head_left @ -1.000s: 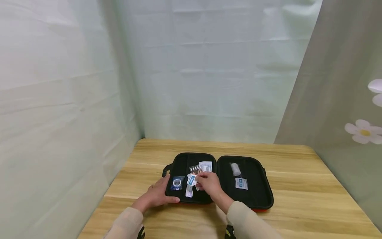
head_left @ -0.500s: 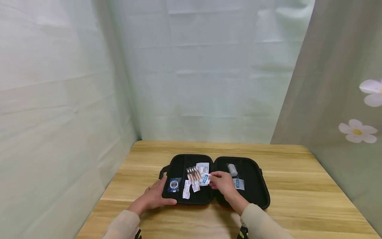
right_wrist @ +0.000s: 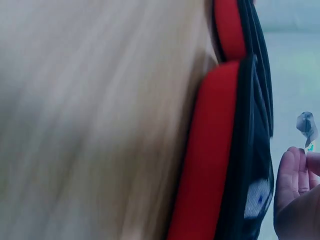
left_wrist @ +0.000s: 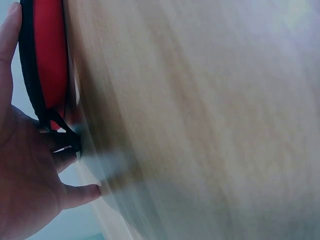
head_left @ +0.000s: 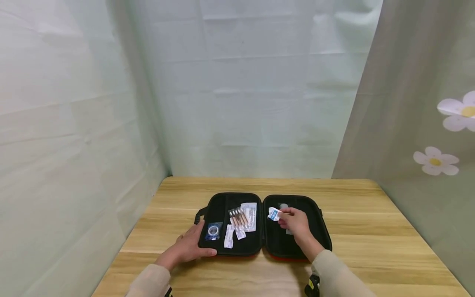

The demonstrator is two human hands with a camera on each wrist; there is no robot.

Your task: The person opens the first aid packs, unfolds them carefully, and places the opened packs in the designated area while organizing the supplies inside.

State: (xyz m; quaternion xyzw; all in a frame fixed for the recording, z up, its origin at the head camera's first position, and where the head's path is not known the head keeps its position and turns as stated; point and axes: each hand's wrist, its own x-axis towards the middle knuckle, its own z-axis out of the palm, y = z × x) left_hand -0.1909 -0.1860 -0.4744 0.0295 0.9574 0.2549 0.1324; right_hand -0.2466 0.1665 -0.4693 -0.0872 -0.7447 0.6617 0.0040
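Note:
An open black-lined case [head_left: 243,249] with a red shell [right_wrist: 207,160] lies flat on the table. My left hand [head_left: 186,246] rests at its left side by the handle, thumb along the front edge. Over the right half, my right hand [head_left: 299,227] pinches a small white-and-blue sachet [head_left: 273,214] between thumb and fingertips. The left half bears a tape roll in a clear bag [head_left: 213,231], a pack of cotton swabs [head_left: 239,218], a larger white packet [head_left: 252,211] and small white sachets [head_left: 229,236]. Beneath my right hand, a white roll [head_left: 283,205] and another sachet [head_left: 288,232] are mostly hidden.
Pale wood tabletop [head_left: 371,235] surrounds the case. Light sheets [head_left: 237,103] hang behind and to the left, and a flowered curtain [head_left: 389,103] hangs on the right. The case's black carry handle [head_left: 199,215] sticks out at the left.
My right hand has carried the sachet from the left half of the case across the hinge to over the right half. My left hand stays at the case's left side.

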